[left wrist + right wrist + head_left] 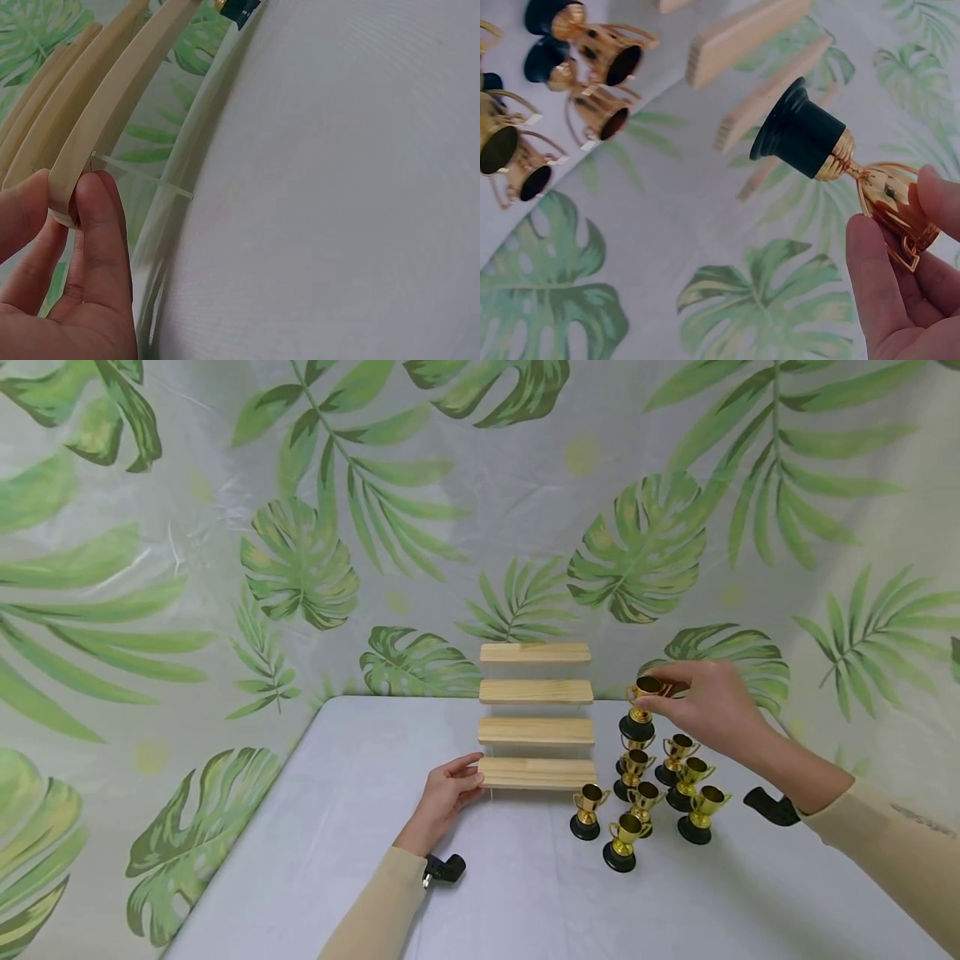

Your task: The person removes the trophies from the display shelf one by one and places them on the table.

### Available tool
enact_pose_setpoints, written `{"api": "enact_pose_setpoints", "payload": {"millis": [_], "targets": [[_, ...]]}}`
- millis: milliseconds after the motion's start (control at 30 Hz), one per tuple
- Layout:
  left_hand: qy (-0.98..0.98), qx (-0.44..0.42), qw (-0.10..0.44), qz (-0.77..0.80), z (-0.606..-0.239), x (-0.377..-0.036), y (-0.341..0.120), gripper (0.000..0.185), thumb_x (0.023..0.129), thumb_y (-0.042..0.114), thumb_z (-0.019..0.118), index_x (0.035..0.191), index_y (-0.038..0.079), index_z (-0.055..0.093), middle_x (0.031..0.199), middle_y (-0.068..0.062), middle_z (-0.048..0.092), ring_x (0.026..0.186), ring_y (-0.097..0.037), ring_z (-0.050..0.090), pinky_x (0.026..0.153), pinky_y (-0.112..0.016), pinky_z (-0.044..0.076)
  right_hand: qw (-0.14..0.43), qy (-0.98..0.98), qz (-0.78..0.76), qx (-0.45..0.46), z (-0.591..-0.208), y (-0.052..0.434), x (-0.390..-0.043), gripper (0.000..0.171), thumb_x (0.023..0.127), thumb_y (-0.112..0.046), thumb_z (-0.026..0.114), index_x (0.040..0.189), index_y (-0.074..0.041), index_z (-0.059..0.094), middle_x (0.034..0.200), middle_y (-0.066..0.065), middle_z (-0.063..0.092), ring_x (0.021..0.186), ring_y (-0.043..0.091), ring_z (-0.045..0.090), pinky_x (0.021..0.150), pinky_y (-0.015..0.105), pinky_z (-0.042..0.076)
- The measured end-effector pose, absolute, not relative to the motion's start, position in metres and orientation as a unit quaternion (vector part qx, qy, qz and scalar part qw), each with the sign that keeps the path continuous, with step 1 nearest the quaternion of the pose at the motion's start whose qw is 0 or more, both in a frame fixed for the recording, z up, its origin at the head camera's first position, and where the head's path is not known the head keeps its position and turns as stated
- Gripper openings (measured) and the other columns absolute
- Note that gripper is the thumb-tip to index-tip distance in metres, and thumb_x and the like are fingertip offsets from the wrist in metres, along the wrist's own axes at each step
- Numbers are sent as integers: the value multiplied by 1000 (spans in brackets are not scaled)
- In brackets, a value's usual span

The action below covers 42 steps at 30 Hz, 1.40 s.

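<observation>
A small gold trophy cup with a black base (802, 135) is pinched at its cup by my right hand (708, 702), upright and raised above the other trophies. My left hand (444, 793) grips the left end of the lowest board of a four-tier wooden display stand (536, 773). In the left wrist view, the thumb and fingers (105, 240) pinch that board's end, beside a clear support. Several more gold trophies (702, 814) stand on the table to the right of the stand, below my right hand.
The stand's upper boards (536, 692) rise in steps toward the back. A white cloth covers the table (360, 860); its back edge meets a leaf-printed curtain (420, 568). One trophy (587, 812) stands close to the stand's lower right corner.
</observation>
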State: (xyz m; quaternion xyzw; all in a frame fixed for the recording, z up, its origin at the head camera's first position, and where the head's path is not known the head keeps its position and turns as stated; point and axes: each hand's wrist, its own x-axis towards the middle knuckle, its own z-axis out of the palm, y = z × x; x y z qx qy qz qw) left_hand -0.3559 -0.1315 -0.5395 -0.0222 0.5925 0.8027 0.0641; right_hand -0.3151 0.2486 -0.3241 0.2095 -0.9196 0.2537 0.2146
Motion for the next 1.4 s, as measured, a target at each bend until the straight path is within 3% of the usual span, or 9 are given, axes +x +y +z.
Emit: {"api": "enact_pose_setpoints", "payload": {"millis": [233,467,767,1400], "targets": [[593,-16,62,803,-538,-354,-131,49,89,-3,72,137,-2,60,107,-12,61,89,-17,66,85,-34,58,223,-924,236,201,-340,266,-298,45,84,-37,83,117,-8,75,95,6,75,82,26,72,58,34,56],[592,-19,61,804,-539,-353,-131,47,89,-3,72,135,-1,61,106,-12,61,88,-17,66,86,-35,58,202,-926,264,178,-358,285,-274,50,86,-38,81,122,-4,71,106,17,73,84,32,73,55,29,56],[588,-26,55,807,-539,-354,-130,46,88,-5,71,133,0,64,104,-11,61,86,-18,67,83,-33,59,218,-924,264,170,-383,298,-254,45,85,-37,82,118,-7,73,109,15,73,79,28,73,54,24,53],[592,-24,53,804,-537,-352,-129,47,89,-6,70,135,-3,61,104,-11,60,88,-17,66,83,-33,59,187,-931,288,124,-446,300,-238,43,81,-33,86,115,-8,75,109,16,73,81,28,73,53,23,53]]}}
